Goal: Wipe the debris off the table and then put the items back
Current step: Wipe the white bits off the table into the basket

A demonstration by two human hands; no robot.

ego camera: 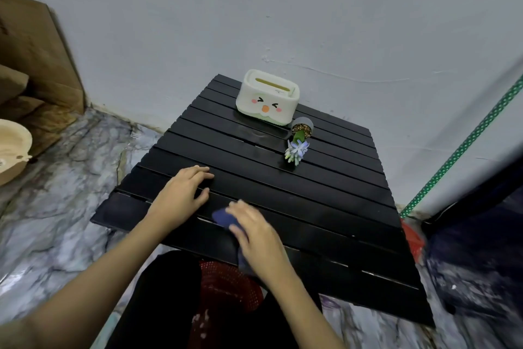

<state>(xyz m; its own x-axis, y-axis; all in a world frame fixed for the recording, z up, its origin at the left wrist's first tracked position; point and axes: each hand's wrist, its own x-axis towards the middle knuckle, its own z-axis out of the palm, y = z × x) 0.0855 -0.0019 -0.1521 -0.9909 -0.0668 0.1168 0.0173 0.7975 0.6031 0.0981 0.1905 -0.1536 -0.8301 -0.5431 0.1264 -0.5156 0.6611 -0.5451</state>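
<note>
Black slatted table (325, 201), right hand (254, 232) pressing blue cloth (223, 217)

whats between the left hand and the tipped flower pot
Nothing: the head view shows only bare black slats of the table between the left hand and the tipped flower pot.

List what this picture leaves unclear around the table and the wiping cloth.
- Head view: most of the blue cloth is hidden under the blurred right hand.
- Debris on the black table: too small to see.
- Red basket contents: hidden by the table edge.
- Tissue box contents: slot too dark.
</note>
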